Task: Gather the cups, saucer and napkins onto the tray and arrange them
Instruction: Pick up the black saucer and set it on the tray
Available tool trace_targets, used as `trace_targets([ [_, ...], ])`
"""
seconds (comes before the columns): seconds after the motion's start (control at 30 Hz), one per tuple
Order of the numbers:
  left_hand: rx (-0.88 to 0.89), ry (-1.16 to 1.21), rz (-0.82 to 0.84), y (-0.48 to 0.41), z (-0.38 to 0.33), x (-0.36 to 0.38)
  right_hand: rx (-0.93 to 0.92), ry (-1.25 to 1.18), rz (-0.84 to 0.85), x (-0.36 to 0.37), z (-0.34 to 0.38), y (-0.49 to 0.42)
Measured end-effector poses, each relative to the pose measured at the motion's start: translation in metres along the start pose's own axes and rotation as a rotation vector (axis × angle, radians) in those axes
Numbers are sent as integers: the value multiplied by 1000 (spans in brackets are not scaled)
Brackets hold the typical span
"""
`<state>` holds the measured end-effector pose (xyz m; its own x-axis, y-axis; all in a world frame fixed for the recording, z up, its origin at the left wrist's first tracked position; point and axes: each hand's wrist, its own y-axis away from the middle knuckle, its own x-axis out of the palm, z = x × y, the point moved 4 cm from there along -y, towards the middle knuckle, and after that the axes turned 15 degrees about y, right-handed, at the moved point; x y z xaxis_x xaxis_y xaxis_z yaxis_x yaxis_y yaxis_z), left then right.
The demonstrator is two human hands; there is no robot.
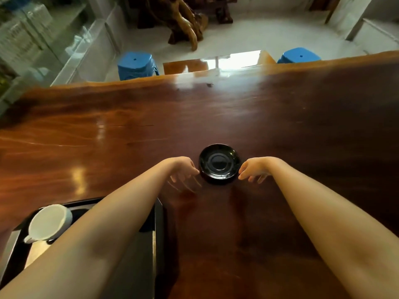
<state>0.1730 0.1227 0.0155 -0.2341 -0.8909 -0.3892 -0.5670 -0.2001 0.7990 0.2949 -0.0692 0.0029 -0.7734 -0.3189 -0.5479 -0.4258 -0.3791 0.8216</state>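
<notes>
A glossy black saucer [219, 163] lies flat on the dark wooden table [129, 130] in front of me. My left hand [182, 169] hovers at its left rim, fingers spread and pointing down, holding nothing. My right hand [254, 169] mirrors it at the right rim, fingers apart and empty; whether the fingertips touch the saucer is unclear. At the lower left a black tray [158, 214] sits near the table's front edge. A white cup [48, 222] rests on it, tilted, its handle toward me. A pale napkin [35, 251] lies on the tray below the cup, partly hidden by my left forearm.
Two blue stools, one [135, 64] on the left and one [299, 55] on the right, stand beyond the table's far edge. A carved wooden root piece [183, 24] stands on the pale floor further back. Shelving with white boxes [23, 33] fills the left background.
</notes>
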Motion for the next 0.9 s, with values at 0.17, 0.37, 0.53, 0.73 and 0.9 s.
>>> trace_targets([
  [0.17,13,-100,-17,-41,-15,-8,46,29,54,-26,-11,-30],
  [0.37,-21,-47,20,-85,-33,-17,88,50,56,-51,-23,-70],
  [0.53,14,-4,-59,-110,-39,-18,68,-30,12,-56,-23,-100],
  [0.73,-4,211,-88,-125,-27,-21,9,-152,-71,-52,-10,-125],
  [0.9,-15,380,-59,-127,-20,-14,-10,-253,-128,-46,-4,-129],
])
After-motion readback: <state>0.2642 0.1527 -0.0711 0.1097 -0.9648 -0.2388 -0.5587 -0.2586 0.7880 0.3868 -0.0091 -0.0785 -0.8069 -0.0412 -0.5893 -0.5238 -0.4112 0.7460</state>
